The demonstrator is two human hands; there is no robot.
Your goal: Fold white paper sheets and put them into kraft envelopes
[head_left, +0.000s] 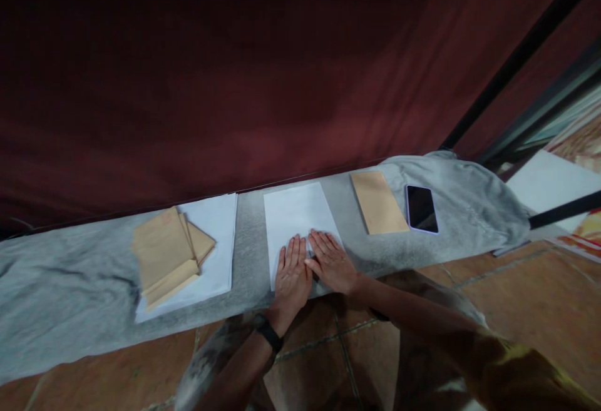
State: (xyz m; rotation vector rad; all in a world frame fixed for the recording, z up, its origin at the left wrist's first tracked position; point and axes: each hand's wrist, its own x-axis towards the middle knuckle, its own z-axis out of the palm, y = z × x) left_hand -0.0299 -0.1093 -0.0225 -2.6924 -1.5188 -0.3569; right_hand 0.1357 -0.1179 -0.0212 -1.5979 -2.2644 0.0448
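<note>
Paper (298, 208) lies on the grey cloth of the bench (251, 242), about midway along, reaching from near the back edge almost to the front edge. Our left hand (293, 267) and right hand (332, 264) rest palm down on its near half, fingers straight and close together, the thumbs turned inward; we pinch nothing.

To press well here, we do best to spread the weight evenly over both palms and to work outward from the middle, since the cloth beneath is soft and could let the paper slide or crease. Light pressure near the front edge should stop a corner from slipping over.

Toward the bench's left end, brown envelopes (164, 245) lie fanned on a paper stack (216, 258). To the right, between the paper and a phone (421, 209), one more envelope (378, 201) lies slantwise, its near corner just beside the phone.

Our right hand and wrist hide the paper's near right corner. We cannot tell whether one sheet or several lie under our palms, nor whether our thumbs touch. The bench's left end is cut off, and dimness blurs the curtain (282, 86) behind.
</note>
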